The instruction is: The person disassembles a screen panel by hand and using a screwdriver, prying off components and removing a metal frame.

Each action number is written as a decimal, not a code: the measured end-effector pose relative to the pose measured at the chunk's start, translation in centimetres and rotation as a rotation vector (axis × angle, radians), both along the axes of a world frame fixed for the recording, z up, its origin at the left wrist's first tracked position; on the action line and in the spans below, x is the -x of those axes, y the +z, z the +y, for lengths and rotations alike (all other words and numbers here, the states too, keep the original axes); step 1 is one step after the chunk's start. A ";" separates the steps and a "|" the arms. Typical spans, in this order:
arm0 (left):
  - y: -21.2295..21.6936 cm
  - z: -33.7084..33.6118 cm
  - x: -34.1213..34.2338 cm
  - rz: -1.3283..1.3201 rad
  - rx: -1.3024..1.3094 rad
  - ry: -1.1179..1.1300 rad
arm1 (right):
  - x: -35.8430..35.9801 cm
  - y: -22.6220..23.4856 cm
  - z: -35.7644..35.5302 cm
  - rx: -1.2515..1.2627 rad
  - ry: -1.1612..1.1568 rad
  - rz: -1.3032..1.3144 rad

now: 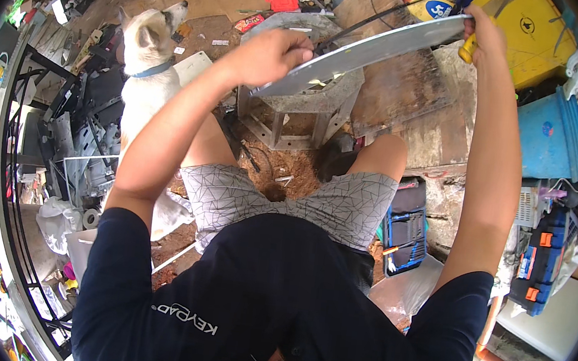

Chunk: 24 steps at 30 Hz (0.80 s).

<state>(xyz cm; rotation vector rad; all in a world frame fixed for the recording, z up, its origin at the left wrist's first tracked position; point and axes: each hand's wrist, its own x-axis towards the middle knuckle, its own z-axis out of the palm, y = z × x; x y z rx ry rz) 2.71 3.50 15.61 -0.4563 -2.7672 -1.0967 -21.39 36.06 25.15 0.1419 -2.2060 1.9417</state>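
L hand (268,57) closed on lower end of grey metal panel (377,47) | R hand (484,33) gripping yellow-handled tool (467,50) at panel's top end | we hold panel tilted above metal frame (294,114) | white dog (148,60) at left

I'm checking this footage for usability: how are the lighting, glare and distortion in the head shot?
Head view: even daylight with soft shadows; the grey metal plate, held by the left hand and right hand, catches a pale sheen; strong fisheye bending and a black rim at the edges, where the blue bucket curves; the centre is sharp.
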 end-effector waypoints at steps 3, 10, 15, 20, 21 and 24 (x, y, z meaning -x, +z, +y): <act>1.3 -2.0 2.9 0.039 0.126 -0.093 | -1.0 -2.1 0.7 0.107 -0.091 -0.083; 2.1 -1.3 7.4 -0.322 0.320 -0.218 | 0.1 -13.6 4.6 0.217 -0.126 -0.455; -2.1 -2.3 9.2 -0.379 0.360 -0.293 | -1.9 -16.0 3.2 0.161 -0.160 -0.429; -0.7 -1.9 8.9 -0.486 0.301 -0.267 | 0.1 -17.1 4.3 0.211 -0.149 -0.433; 0.9 -1.2 8.5 -0.597 0.222 -0.224 | 0.7 -17.3 5.0 0.224 -0.124 -0.438; 0.4 -1.5 9.1 -0.694 -0.003 -0.190 | 0.5 -15.6 2.8 0.201 -0.164 -0.444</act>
